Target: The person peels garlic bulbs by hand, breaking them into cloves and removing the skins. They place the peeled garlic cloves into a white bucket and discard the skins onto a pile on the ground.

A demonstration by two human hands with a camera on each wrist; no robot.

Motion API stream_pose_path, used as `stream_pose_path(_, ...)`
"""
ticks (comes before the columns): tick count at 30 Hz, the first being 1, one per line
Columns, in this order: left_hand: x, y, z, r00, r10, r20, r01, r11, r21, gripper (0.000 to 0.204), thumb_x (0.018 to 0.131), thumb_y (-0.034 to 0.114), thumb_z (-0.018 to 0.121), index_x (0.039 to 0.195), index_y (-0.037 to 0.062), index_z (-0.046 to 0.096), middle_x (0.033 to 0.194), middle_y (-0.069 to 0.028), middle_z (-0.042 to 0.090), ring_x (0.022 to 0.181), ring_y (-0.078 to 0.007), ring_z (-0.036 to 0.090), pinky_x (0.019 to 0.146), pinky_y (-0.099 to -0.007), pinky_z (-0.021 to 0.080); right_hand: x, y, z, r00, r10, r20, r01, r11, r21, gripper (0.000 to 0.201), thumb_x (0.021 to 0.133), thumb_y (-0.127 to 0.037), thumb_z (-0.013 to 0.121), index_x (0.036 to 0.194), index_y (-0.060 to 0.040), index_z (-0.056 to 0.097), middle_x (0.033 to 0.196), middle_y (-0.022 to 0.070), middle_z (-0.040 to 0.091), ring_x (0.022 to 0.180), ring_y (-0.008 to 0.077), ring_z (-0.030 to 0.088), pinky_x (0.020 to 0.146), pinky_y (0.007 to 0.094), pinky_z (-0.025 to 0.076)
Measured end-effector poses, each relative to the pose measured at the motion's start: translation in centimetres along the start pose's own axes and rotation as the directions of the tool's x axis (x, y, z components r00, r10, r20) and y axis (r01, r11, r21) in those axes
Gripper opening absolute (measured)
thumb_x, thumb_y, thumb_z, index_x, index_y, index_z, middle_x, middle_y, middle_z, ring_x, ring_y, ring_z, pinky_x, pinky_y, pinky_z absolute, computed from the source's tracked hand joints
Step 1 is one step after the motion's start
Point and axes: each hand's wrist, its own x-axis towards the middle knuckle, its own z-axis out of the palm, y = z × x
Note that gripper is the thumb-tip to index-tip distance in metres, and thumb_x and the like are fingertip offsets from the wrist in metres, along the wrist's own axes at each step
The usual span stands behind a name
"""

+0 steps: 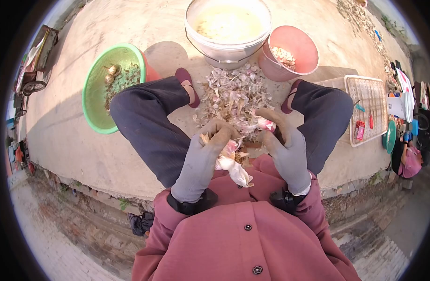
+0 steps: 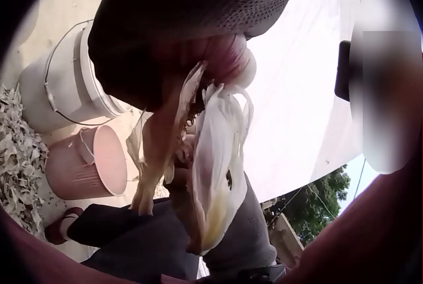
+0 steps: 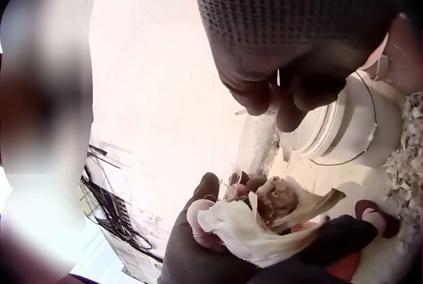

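Both hands wear grey gloves with brownish fingers. My left hand (image 1: pixel 203 154) grips a partly opened garlic bulb (image 1: pixel 234 165), its white and pink skins hanging loose below the fingers. In the right wrist view the same bulb (image 3: pixel 248 231) shows a brown, hollowed side with peeled-back skin. My right hand (image 1: pixel 286 152) pinches a pink-and-white clove (image 1: pixel 267 124) between thumb and fingers, a short way right of the bulb and apart from it. The right wrist view mostly hides that clove behind the fingers.
A pile of garlic skins (image 1: pixel 236 91) lies between the feet. Beyond stand a white bucket (image 1: pixel 228 49) of liquid and a pink bucket (image 1: pixel 275 70) holding cloves. A green basket (image 1: pixel 91 105) is at left; a pale crate (image 1: pixel 378 110) with small items is at right.
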Motion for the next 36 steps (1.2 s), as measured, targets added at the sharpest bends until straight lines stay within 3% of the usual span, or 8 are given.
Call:
stream_pose_path(2,0.2,-0.3,1.0,0.994,-0.104,0.039,0.107,0.989,-0.099,0.021,0.098,0.02,0.058,0.103,-0.0004,0.063,0.092,-0.0035,0.063,0.085,-0.0101,0.056,0.075,-0.0276,0.048,-0.1,0.2,0.8,0.967,-0.252,-0.027,0.224,0.901,-0.372,0.047,0.087,-0.005,0.064,0.134,-0.0097,0.06,0.119,0.0179,0.064,0.098,0.0362,0.066,0.084,0.0379,0.054)
stream_pose_path(9,0.9,0.1,2.1,0.996,0.086,-0.019,-0.072,0.923,0.377,0.014,0.088,0.01,0.068,0.096,-0.0014,0.066,0.087,-0.0064,0.064,0.079,-0.0117,0.059,0.072,-0.0285,0.048,0.1,0.6,1.6,0.92,-0.379,0.098,0.368,0.753,-0.546,0.045,0.087,-0.009,0.067,0.132,-0.0086,0.06,0.12,0.0161,0.062,0.1,0.0367,0.065,0.081,0.0424,0.054)
stream_pose_path(15,0.7,-0.1,1.7,0.981,0.194,0.001,-0.184,0.928,0.324,0.008,0.085,0.008,0.068,0.089,0.0005,0.065,0.084,-0.0128,0.061,0.077,-0.027,0.06,0.072,-0.0372,0.047,-0.1,0.0,1.0,0.961,-0.256,0.102,0.275,0.87,-0.41,0.042,0.087,-0.007,0.067,0.129,-0.0041,0.062,0.115,0.0143,0.066,0.094,0.0285,0.067,0.08,0.0365,0.054)
stream_pose_path(17,0.6,-0.1,1.6,0.981,0.188,-0.037,-0.163,0.922,0.352,0.006,0.085,0.006,0.067,0.087,0.0003,0.065,0.085,-0.0126,0.061,0.078,-0.0269,0.06,0.071,-0.0364,0.047,-0.4,-0.4,0.5,0.969,0.201,0.143,-0.234,0.936,0.264,0.036,0.091,-0.009,0.067,0.125,0.0004,0.063,0.11,0.0102,0.067,0.088,0.0145,0.064,0.077,0.0295,0.053)
stream_pose_path(21,0.8,-0.3,0.3,0.96,0.256,-0.114,-0.176,0.868,0.464,0.009,0.086,0.006,0.067,0.092,-0.0003,0.066,0.087,-0.011,0.063,0.082,-0.0249,0.062,0.075,-0.035,0.048,-0.7,0.7,-0.6,0.971,0.203,0.124,-0.231,0.672,0.703,0.038,0.093,-0.006,0.063,0.129,0.0025,0.058,0.108,0.0053,0.064,0.085,0.0078,0.06,0.075,0.0241,0.05)
stream_pose_path(23,0.3,0.8,0.3,0.994,0.001,-0.11,0.034,0.947,0.32,0.018,0.087,0.007,0.066,0.103,-0.0006,0.065,0.095,-0.0108,0.066,0.089,-0.0202,0.064,0.082,-0.0321,0.049,-0.4,0.6,-0.8,0.968,0.2,0.154,-0.252,0.751,0.61,0.039,0.094,-0.007,0.062,0.131,0.0029,0.055,0.108,0.0051,0.064,0.092,0.0086,0.06,0.08,0.0256,0.05)
stream_pose_path(27,0.3,0.0,1.4,0.985,0.144,-0.099,-0.115,0.959,0.258,0.032,0.087,0.007,0.066,0.118,-0.0012,0.066,0.106,-0.008,0.068,0.093,-0.0122,0.062,0.086,-0.0274,0.05,0.0,0.7,0.5,0.987,0.145,0.066,-0.159,0.899,0.407,0.035,0.096,-0.012,0.065,0.128,0.0007,0.059,0.109,0.0041,0.065,0.095,0.0085,0.059,0.084,0.0244,0.05)
stream_pose_path(36,0.1,0.4,2.0,0.982,-0.191,0.011,0.19,0.969,-0.16,0.043,0.088,0.008,0.069,0.129,-0.0004,0.062,0.104,-0.0076,0.068,0.087,-0.0117,0.065,0.072,-0.0251,0.053,0.3,0.0,2.0,0.996,0.013,0.087,-0.042,0.943,0.332,0.026,0.098,-0.012,0.061,0.119,0.0015,0.07,0.114,0.009,0.067,0.105,0.0147,0.061,0.092,0.0284,0.048)
